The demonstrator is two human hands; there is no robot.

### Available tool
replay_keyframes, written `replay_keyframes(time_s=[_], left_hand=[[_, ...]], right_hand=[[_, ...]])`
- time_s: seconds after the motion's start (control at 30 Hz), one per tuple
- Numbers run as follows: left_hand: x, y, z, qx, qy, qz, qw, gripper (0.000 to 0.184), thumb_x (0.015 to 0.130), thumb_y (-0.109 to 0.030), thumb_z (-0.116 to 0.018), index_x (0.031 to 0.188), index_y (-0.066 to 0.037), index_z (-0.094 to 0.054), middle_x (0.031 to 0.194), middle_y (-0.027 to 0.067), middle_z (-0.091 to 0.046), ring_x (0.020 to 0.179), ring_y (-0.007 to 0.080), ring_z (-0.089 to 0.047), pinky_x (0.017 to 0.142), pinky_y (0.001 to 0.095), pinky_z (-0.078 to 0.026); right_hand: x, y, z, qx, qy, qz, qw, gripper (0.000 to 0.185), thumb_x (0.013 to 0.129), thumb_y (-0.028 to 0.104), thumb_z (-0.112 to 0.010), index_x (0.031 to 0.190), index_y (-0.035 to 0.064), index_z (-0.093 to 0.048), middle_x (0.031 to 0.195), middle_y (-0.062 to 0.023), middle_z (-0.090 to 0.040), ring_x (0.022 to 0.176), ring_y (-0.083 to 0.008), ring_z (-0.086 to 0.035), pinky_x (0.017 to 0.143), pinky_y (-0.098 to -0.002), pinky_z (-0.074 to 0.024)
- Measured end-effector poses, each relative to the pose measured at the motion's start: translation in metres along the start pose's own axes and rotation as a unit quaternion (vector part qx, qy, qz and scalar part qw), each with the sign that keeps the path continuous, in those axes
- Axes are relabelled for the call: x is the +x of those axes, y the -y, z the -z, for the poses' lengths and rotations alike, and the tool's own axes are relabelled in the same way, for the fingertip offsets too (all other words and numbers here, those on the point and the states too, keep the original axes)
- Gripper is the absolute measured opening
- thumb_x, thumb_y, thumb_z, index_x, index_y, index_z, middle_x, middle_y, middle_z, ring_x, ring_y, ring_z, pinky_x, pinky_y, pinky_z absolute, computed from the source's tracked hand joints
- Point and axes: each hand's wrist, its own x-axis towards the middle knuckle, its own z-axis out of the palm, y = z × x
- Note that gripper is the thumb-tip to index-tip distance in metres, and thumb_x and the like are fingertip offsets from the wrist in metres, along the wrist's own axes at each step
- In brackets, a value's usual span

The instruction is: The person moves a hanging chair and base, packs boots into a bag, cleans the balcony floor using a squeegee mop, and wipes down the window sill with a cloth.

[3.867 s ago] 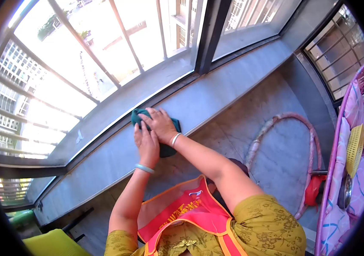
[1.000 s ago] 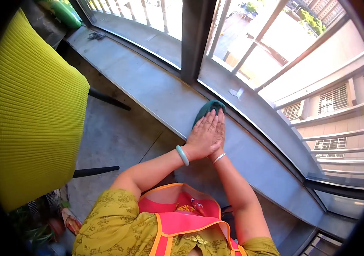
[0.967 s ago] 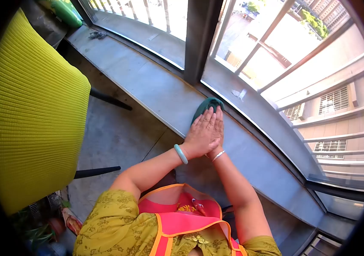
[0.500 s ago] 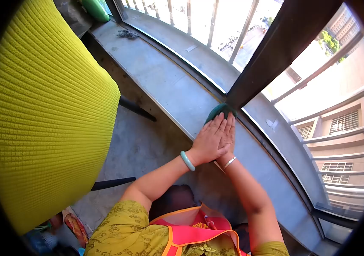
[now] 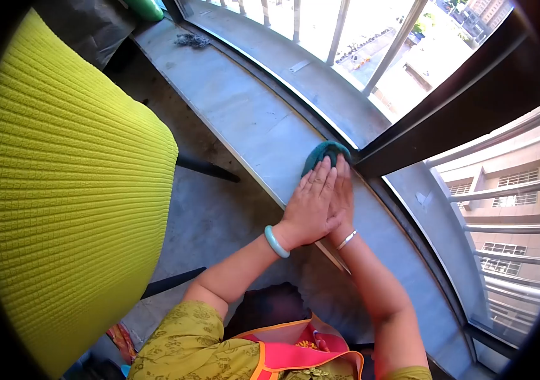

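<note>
A dark green cloth (image 5: pixel 318 154) lies bunched on the pale stone windowsill (image 5: pixel 257 136), close to the foot of a dark window post. My right hand (image 5: pixel 345 195) bears down on the cloth, its fingers closed over the near part. Across it lies my left hand (image 5: pixel 308 208), with fingers stretched out flat and its thumb over the right hand near the wrist. The left fingertips reach the cloth's edge. A pale green bangle (image 5: pixel 276 242) circles my left wrist, and a silver bracelet (image 5: pixel 346 239) my right. The cloth's underside is hidden.
A chair with a ribbed yellow-green cover (image 5: pixel 86 190) stands at the left, its dark legs sticking out toward the sill. Grey fluffy debris (image 5: pixel 192 40) lies farther along the sill. The dark window post (image 5: pixel 447 107) rises beside my hands, with railings outside the glass.
The view has shifted, and the window post appears farther right. My hands and the cloth sit slightly farther from the post's foot, and more of the cloth shows. Both hands remain overlapped.
</note>
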Motion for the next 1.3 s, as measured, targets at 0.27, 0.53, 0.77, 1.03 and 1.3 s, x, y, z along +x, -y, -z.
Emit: replay_keyframes(time_s=[0.27,0.53,0.77,1.03,1.3], left_hand=[[0.033,0.107,0.039,0.119,-0.065,0.035,0.990,0.072,0.081,-0.036,-0.050,0.132,0.009,-0.026,0.139,0.0253,-0.023,0.132,0.0322,-0.021,0.106,0.0403,-0.019],[0.051,0.151,0.062,0.121,-0.106,0.100,0.982,0.070,0.082,-0.037,-0.046,0.133,0.007,-0.026,0.140,0.0255,-0.020,0.132,0.0324,-0.020,0.107,0.0404,-0.018],[-0.003,0.110,0.051,0.103,-0.112,0.186,0.971,0.075,0.083,-0.039,-0.046,0.134,0.007,-0.017,0.141,0.0290,-0.013,0.131,0.0386,-0.015,0.107,0.0415,-0.014],[-0.099,0.012,0.018,0.051,-0.147,0.186,0.970,0.070,0.084,-0.033,-0.049,0.135,0.004,-0.019,0.141,0.0268,-0.015,0.130,0.0426,-0.016,0.106,0.0446,-0.015],[-0.124,-0.126,0.013,-0.155,0.036,-0.162,0.974,0.054,0.079,-0.017,-0.057,0.127,0.001,-0.039,0.133,0.0198,-0.036,0.125,0.0334,-0.033,0.104,0.0411,-0.026]], right_hand=[[0.112,0.046,-0.056,0.055,-0.051,0.060,0.995,0.060,0.086,0.028,-0.041,0.138,0.0061,-0.022,0.143,-0.0197,-0.013,0.132,-0.0342,-0.017,0.108,-0.0387,-0.0169],[0.171,0.067,-0.079,0.094,-0.038,0.080,0.992,0.060,0.086,0.029,-0.042,0.138,0.0087,-0.022,0.145,-0.0169,-0.012,0.133,-0.0283,-0.018,0.107,-0.0353,-0.0185],[0.127,0.072,-0.073,0.180,-0.041,0.173,0.968,0.054,0.085,0.032,-0.044,0.133,0.0097,-0.035,0.143,-0.0140,-0.021,0.131,-0.0291,-0.023,0.106,-0.0373,-0.0219],[0.002,0.079,-0.019,0.262,-0.007,0.211,0.942,0.039,0.081,0.027,-0.053,0.116,0.0105,-0.051,0.129,-0.0094,-0.042,0.119,-0.0266,-0.040,0.096,-0.0341,-0.0370],[-0.184,-0.006,0.110,0.432,-0.087,-0.062,0.895,0.043,0.072,-0.002,-0.057,0.114,0.0026,-0.053,0.125,-0.0158,-0.045,0.116,-0.0302,-0.045,0.096,-0.0364,-0.0363]])
